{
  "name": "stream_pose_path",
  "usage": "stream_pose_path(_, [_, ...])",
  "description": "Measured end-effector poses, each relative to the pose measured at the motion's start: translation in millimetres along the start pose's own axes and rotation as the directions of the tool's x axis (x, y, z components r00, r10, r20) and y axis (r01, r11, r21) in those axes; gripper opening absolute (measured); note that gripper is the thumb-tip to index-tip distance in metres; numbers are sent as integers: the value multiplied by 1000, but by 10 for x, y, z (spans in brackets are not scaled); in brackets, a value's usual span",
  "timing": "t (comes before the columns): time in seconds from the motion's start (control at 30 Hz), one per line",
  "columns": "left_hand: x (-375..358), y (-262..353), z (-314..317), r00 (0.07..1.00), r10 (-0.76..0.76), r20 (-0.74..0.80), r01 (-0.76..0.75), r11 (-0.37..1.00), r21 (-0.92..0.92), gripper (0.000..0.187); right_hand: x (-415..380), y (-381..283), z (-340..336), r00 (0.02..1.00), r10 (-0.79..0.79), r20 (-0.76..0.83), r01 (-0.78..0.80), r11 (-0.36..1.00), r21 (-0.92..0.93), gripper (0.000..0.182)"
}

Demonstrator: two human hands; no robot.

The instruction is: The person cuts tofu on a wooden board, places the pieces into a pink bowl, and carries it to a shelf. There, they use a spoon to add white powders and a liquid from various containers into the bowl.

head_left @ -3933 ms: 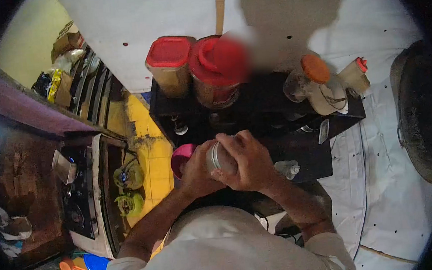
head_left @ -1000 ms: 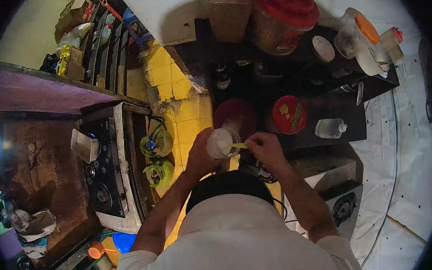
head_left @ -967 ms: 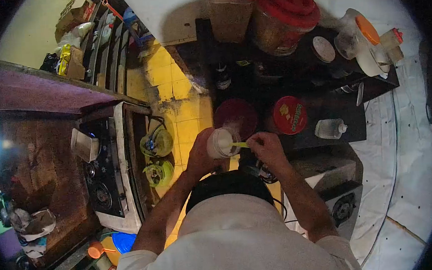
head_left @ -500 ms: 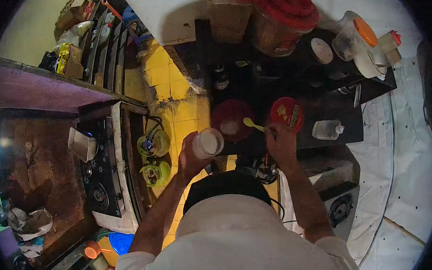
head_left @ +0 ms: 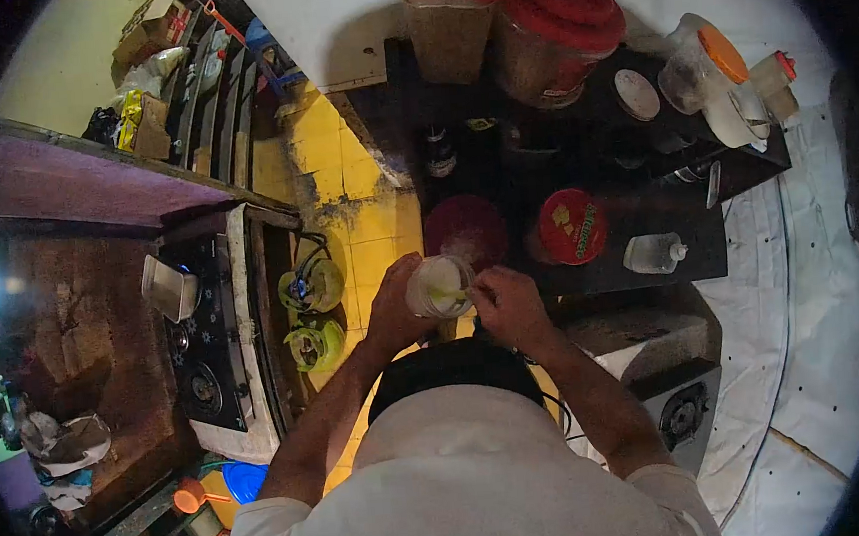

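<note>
My left hand (head_left: 392,300) is wrapped round a clear jar (head_left: 419,291) that contains something white, probably powder. The fingers of my right hand (head_left: 512,307) pinch a light green spoon (head_left: 448,294), whose head is inside the jar's mouth. Just beyond the jar sits a dark red bowl or plate (head_left: 461,216) with a patch of white in it. To its right lies a round red lid (head_left: 573,226) with yellow-green lettering.
A clear bottle (head_left: 654,254) lies on the dark table (head_left: 599,276) to the right. Large red-lidded containers (head_left: 558,35) stand at the back, near an orange-lidded jar (head_left: 699,65). Left of me is a black gas stove (head_left: 210,333), with green gas cylinders (head_left: 313,286) beside it.
My right hand has moved left and brought the spoon from above the table, between the red bowl and the lid, into the jar. The jar has shifted slightly to the right.
</note>
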State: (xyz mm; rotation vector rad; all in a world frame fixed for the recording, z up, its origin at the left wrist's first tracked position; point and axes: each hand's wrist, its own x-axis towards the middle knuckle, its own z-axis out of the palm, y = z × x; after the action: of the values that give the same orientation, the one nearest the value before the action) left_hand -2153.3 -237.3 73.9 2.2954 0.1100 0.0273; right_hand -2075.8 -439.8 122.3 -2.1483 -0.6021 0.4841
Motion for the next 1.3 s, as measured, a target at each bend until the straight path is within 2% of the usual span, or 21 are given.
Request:
stream_pose_path(0.1, [17, -42, 27, 998, 38, 54, -45, 989, 142, 107, -18, 54, 8, 999, 36, -35, -34, 998, 46, 18])
stream_pose_path(0.17, [5, -74, 48, 998, 55, 26, -58, 992, 114, 106, -26, 85, -56, 994, 75, -75, -69, 994, 87, 18])
stream_pose_path(0.23, [11, -59, 40, 998, 69, -4, -68, 994, 84, 105, -35, 32, -236, 947, 317, 49, -320, 932, 169, 19])
stream_pose_path(0.37, [39, -63, 64, 997, -64, -37, 64, 998, -13, 94, -81, 68, -444, 924, 378, 54, -376, 876, 302, 18])
stream_pose_path(0.43, [35, -126, 108, 994, -92, -66, 92, 996, -4, 94, -77, 96, -522, 871, 488, 63, -455, 750, 481, 18])
stream_pose_path(0.57, [-34, -305, 249, 985, -58, -165, 58, 998, -10, 94, -1, 269, -603, 877, 480, 5, -447, 814, 370, 21])
stream_pose_path(0.6, [-31, -292, 247, 980, -74, -183, 67, 997, -43, 94, 10, 321, -570, 941, 192, -278, -212, 976, -46, 19])
stream_pose_path(0.63, [-22, -276, 249, 980, -68, -185, 60, 997, -45, 94, 16, 364, -569, 900, -199, -388, -26, 864, -503, 17])
stream_pose_path(0.67, [-9, -259, 254, 979, -13, -205, 11, 1000, -11, 94, -5, 406, -615, 898, -203, -391, -26, 861, -508, 17])
stream_pose_path(0.73, [46, -130, 202, 974, 48, -221, -44, 999, 21, 95, -33, 80, -838, 942, 61, -329, -92, 993, -80, 14])
stream_pose_path(0.77, [98, -41, 164, 986, 6, -168, -5, 1000, 7, 96, -40, -29, -898, 938, 61, -341, -95, 992, -85, 14])
stream_pose_path(0.83, [245, 212, 145, 995, -9, -102, 7, 1000, -18, 97, -62, -189, -988, 972, -78, -220, 54, 992, -113, 13])
stream_pose_path(0.87, [330, 370, 145, 997, 21, -70, -23, 999, -37, 97, -38, -210, -994, 967, -74, -242, 43, 991, -129, 13])
stream_pose_path(0.93, [484, 676, 126, 996, 82, -16, -83, 994, -69, 97, 40, -208, -1031, 961, -275, -36, 262, 942, -210, 16])
stream_pose_path(0.97, [544, 793, 121, 994, 110, 7, -109, 991, -80, 97, 78, -204, -1134, 959, -277, -52, 259, 939, -226, 16])
stream_pose_path(1.03, [647, 809, 284, 998, 56, -40, -67, 941, -333, 97, 248, -211, -1383, 852, -474, -220, 415, 870, -268, 19])
stream_pose_path(1.1, [747, 904, 378, 991, 110, -81, -133, 916, -378, 99, 391, -159, -1852, 872, -368, -324, 309, 925, -219, 29])
stream_pose_path(1.17, [892, 1187, 301, 975, 206, -83, -221, 934, -282, 105, 656, 103, -2277, 842, -318, -435, 122, 899, -422, 43])
stream_pose_path(1.23, [1062, 1303, 357, 972, 218, -88, -233, 944, -235, 105, 1010, 462, -2553, 806, -395, -441, 42, 781, -623, 53])
stream_pose_path(1.27, [1119, 1357, 387, 970, 227, -87, -240, 952, -192, 106, 1155, 673, -2597, 806, -400, -436, 53, 782, -621, 53])
stream_pose_path(1.3, [1176, 1428, 423, 942, 304, -140, -325, 933, -157, 112, 1307, 883, -2623, 820, -444, -362, 74, 709, -701, 54])
